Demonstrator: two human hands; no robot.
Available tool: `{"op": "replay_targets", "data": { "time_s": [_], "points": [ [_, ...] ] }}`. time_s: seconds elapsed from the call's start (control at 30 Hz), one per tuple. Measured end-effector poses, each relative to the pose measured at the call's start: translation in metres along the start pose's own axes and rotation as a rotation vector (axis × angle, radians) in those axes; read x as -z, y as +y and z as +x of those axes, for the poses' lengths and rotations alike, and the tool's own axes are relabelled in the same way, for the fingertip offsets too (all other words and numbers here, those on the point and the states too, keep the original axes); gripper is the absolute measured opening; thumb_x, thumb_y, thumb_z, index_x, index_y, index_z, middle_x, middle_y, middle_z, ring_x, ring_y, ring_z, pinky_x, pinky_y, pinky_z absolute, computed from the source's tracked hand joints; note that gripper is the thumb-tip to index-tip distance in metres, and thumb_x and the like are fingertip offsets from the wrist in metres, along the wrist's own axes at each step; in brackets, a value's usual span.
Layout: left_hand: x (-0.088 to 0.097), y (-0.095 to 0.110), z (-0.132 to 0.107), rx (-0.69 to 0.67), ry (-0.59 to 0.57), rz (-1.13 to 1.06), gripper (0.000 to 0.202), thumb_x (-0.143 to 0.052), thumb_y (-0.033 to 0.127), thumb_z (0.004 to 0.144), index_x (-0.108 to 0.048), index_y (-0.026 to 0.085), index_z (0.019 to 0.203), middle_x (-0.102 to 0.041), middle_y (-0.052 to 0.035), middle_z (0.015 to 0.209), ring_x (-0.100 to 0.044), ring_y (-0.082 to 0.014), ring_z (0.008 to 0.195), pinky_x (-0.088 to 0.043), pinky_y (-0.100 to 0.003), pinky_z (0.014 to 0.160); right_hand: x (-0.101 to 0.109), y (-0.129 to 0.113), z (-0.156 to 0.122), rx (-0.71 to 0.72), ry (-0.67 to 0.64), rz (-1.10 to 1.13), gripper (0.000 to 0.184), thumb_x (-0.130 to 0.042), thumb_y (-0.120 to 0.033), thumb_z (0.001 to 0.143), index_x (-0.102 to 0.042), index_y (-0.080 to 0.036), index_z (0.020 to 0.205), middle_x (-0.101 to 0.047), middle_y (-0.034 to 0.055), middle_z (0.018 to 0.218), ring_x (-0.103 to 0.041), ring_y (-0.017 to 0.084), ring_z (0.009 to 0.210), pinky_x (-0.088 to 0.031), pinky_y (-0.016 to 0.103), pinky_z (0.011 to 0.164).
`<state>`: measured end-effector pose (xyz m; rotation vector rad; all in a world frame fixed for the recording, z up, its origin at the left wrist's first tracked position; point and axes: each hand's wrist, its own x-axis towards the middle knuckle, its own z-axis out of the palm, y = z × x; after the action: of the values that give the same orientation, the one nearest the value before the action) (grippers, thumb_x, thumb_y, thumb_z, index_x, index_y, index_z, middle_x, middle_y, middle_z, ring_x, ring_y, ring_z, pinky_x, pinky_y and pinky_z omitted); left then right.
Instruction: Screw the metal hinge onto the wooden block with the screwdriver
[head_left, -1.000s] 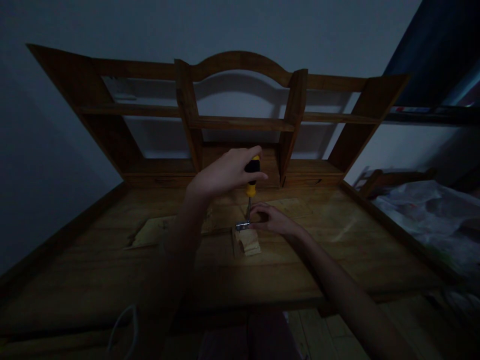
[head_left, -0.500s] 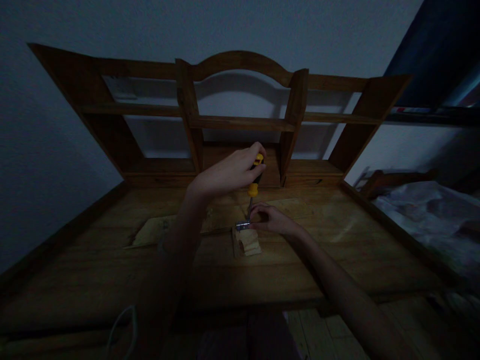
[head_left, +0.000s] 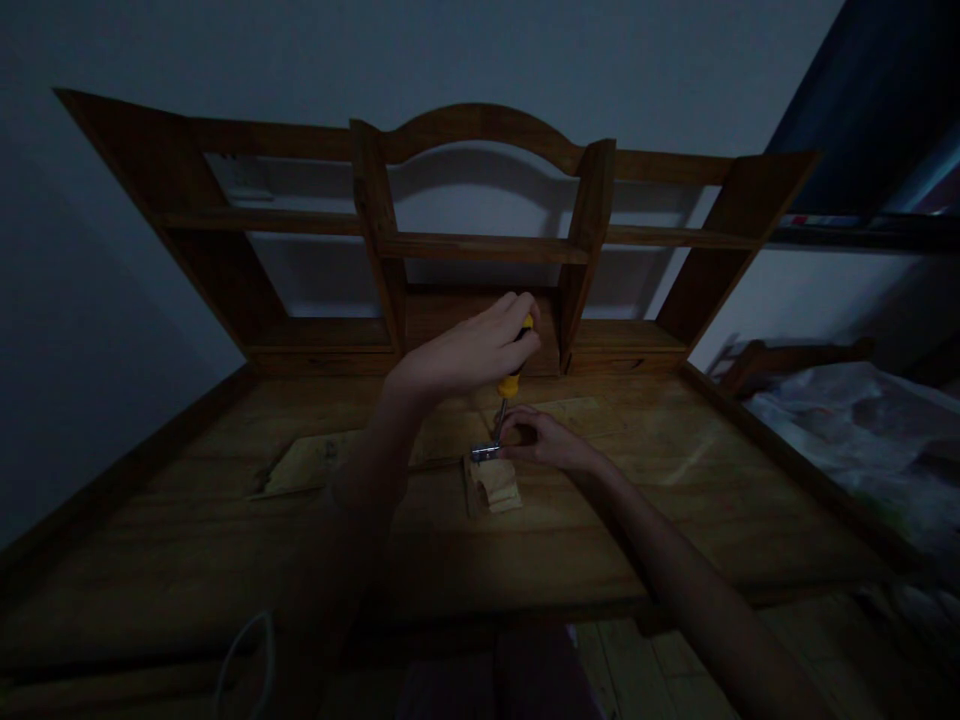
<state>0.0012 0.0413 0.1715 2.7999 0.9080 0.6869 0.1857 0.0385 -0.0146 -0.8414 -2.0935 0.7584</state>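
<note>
My left hand [head_left: 476, 350] is closed round the handle of a yellow-and-black screwdriver [head_left: 509, 385], held tilted with its shaft pointing down. The screwdriver's tip meets the right end of a small shiny metal fitting [head_left: 485, 452], whose exact kind I cannot make out. Beneath and in front of that fitting is a small pale wooden piece [head_left: 499, 486] with a curved notch, resting on the desktop. At the fitting's right end and beside the shaft, my right hand [head_left: 551, 441] pinches with thumb and fingertips; the exact contact is partly hidden.
The wooden desktop [head_left: 600, 540] carries a flat torn pale sheet [head_left: 304, 463] on the left. A wooden shelf unit [head_left: 480, 245] stands along the back against the wall. Off to the right is plastic-covered stuff [head_left: 847, 420]. A white loop of cord [head_left: 268, 650] hangs at lower left.
My left hand has turned slightly and shifted a little right on the screwdriver, covering more of its handle. My right hand, the metal fitting and the wooden piece stay in place.
</note>
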Motion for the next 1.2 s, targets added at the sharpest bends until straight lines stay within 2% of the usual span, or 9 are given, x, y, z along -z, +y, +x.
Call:
{"op": "replay_targets", "data": {
  "time_s": [0.17,0.3,0.43,0.53,0.7,0.9,1.07,1.13,1.2],
  "points": [
    [0.002,-0.007,0.001,-0.097,-0.032,-0.092,0.028,-0.040,0.018,0.087,-0.053,0.019,0.112,-0.060,-0.0085,0.117,-0.056,-0.0201,0.114,-0.041,-0.033,0.102,0.000,0.000,0.000,-0.022,-0.006,0.000,0.023,-0.080,-0.034,0.077,-0.069,-0.022,0.093,-0.067,0.0048,0.111,-0.062,0.021,0.107,-0.046,0.038,0.101],
    [0.002,-0.010,0.000,-0.111,-0.031,-0.098,0.033,-0.044,0.019,0.083,-0.053,0.019,0.114,-0.061,-0.0079,0.117,-0.056,-0.0212,0.114,-0.042,-0.035,0.102,0.000,-0.003,0.001,-0.015,-0.004,0.004,0.023,-0.079,-0.034,0.077,-0.069,-0.021,0.093,-0.067,0.0053,0.111,-0.063,0.020,0.107,-0.046,0.038,0.101],
    [0.008,-0.012,-0.003,-0.105,-0.046,-0.104,0.034,-0.046,0.021,0.086,-0.052,0.019,0.119,-0.060,-0.0089,0.120,-0.057,-0.0221,0.114,-0.043,-0.034,0.099,0.000,-0.005,0.001,-0.011,-0.008,0.006,0.022,-0.079,-0.033,0.078,-0.069,-0.021,0.093,-0.067,0.0059,0.110,-0.062,0.020,0.107,-0.046,0.038,0.101],
    [0.011,-0.014,-0.003,-0.103,-0.024,-0.088,0.031,-0.051,0.027,0.089,-0.051,0.020,0.120,-0.061,-0.0086,0.117,-0.058,-0.0217,0.108,-0.044,-0.034,0.093,0.000,-0.003,0.001,-0.026,-0.006,-0.001,0.022,-0.079,-0.033,0.077,-0.069,-0.021,0.092,-0.067,0.0054,0.111,-0.062,0.021,0.109,-0.045,0.039,0.102],
    [0.006,-0.014,-0.001,-0.084,0.041,0.042,0.031,-0.060,0.047,0.089,-0.057,0.021,0.107,-0.060,-0.0075,0.108,-0.058,-0.0226,0.101,-0.044,-0.033,0.089,-0.001,0.000,0.000,-0.022,0.004,0.002,0.023,-0.080,-0.034,0.077,-0.070,-0.022,0.094,-0.067,0.0051,0.111,-0.062,0.021,0.108,-0.045,0.040,0.102],
    [-0.001,-0.010,0.000,0.039,0.117,0.126,0.043,-0.048,0.059,0.093,-0.057,0.019,0.107,-0.059,-0.0097,0.107,-0.060,-0.0251,0.100,-0.043,-0.035,0.089,0.000,-0.003,0.000,-0.016,0.005,0.008,0.022,-0.079,-0.034,0.077,-0.069,-0.021,0.093,-0.067,0.0056,0.110,-0.062,0.020,0.108,-0.045,0.038,0.101],
    [0.001,-0.010,0.000,0.041,0.058,0.046,0.032,-0.040,0.048,0.097,-0.057,0.020,0.105,-0.062,-0.0078,0.104,-0.061,-0.0236,0.099,-0.044,-0.035,0.089,0.000,-0.002,0.000,-0.017,-0.004,-0.001,0.023,-0.080,-0.034,0.077,-0.070,-0.022,0.093,-0.067,0.0052,0.109,-0.062,0.021,0.109,-0.045,0.039,0.102],
    [0.002,-0.012,0.000,0.015,0.028,0.025,0.025,-0.046,0.039,0.093,-0.056,0.020,0.107,-0.063,-0.0075,0.104,-0.061,-0.0227,0.097,-0.045,-0.034,0.086,0.000,-0.001,0.000,-0.016,-0.005,-0.007,0.023,-0.080,-0.035,0.077,-0.069,-0.022,0.093,-0.067,0.0048,0.108,-0.062,0.021,0.109,-0.045,0.039,0.102],
    [0.002,-0.013,0.000,0.012,-0.003,0.005,0.028,-0.051,0.033,0.087,-0.054,0.020,0.112,-0.065,-0.0073,0.102,-0.062,-0.0218,0.092,-0.045,-0.032,0.081,0.000,0.000,-0.001,-0.010,-0.006,-0.006,0.023,-0.080,-0.035,0.077,-0.069,-0.022,0.092,-0.067,0.0046,0.108,-0.061,0.021,0.109,-0.045,0.038,0.102]
  ]
}}
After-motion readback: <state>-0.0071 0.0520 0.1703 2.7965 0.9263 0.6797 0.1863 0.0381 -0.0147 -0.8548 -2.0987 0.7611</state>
